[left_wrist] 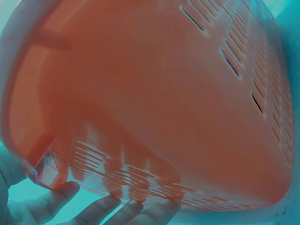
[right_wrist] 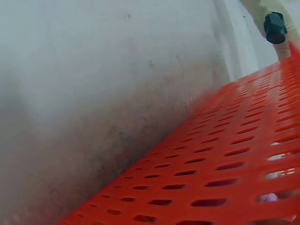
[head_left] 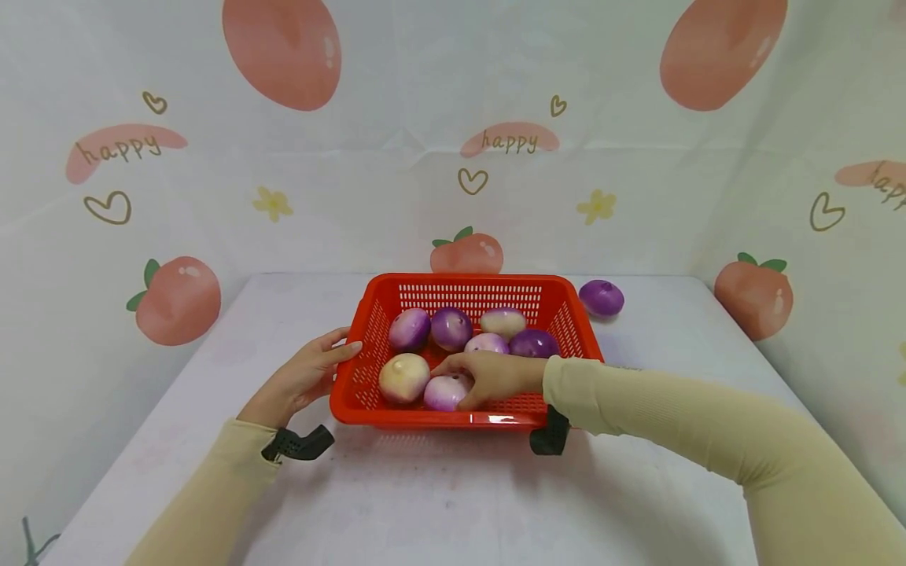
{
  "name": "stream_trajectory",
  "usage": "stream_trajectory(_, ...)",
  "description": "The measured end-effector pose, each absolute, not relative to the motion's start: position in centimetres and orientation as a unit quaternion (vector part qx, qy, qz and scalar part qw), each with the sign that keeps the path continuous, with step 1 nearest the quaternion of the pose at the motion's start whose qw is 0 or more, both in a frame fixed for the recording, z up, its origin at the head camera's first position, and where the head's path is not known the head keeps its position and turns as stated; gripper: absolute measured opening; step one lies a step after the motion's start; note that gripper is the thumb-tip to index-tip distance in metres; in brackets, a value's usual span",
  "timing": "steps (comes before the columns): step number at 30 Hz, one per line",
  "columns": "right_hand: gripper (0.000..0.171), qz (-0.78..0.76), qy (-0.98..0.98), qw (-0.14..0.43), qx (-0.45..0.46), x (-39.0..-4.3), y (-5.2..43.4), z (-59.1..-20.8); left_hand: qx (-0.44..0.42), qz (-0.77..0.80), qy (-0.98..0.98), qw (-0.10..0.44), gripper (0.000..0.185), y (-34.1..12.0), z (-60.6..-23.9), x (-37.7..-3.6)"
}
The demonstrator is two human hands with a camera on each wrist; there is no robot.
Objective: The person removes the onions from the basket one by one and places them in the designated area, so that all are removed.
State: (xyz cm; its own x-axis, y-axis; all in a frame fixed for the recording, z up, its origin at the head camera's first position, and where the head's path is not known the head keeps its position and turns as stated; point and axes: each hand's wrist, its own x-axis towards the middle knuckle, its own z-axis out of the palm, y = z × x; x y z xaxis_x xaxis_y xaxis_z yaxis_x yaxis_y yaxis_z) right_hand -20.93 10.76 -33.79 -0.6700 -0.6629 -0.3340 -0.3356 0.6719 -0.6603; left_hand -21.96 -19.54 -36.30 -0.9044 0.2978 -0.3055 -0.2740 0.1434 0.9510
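A red plastic basket (head_left: 488, 420) with slotted walls stands in the middle of the table, holding several purple-and-white onions. My left hand (head_left: 306, 376) grips its left side, thumb over the rim; in the left wrist view the fingers (left_wrist: 101, 208) reach along the outer wall. Inside the basket, my right hand (head_left: 499, 376) holds a pale purple onion (head_left: 444, 393) near the front wall, thumb and fingers around it. Left of that lies a cream onion (head_left: 403, 378). The right wrist view shows mostly the basket's outer wall (right_wrist: 225, 164), with the right hand hidden.
Behind the basket's right corner, one purple onion (head_left: 602, 299) lies on the white table (head_left: 453, 503). Other onions, such as a dark purple onion (head_left: 451, 328), sit along the back of the basket. A printed cloth (head_left: 396, 196) hangs behind the table.
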Motion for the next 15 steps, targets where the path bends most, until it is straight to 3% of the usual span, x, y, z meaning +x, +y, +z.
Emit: stream_trajectory(15,0.065,-0.391,0.860,0.198,-0.261,-20.3,14.3,-28.6,0.013,0.658,0.720,0.220,0.066,-19.7,-36.3,-22.0)
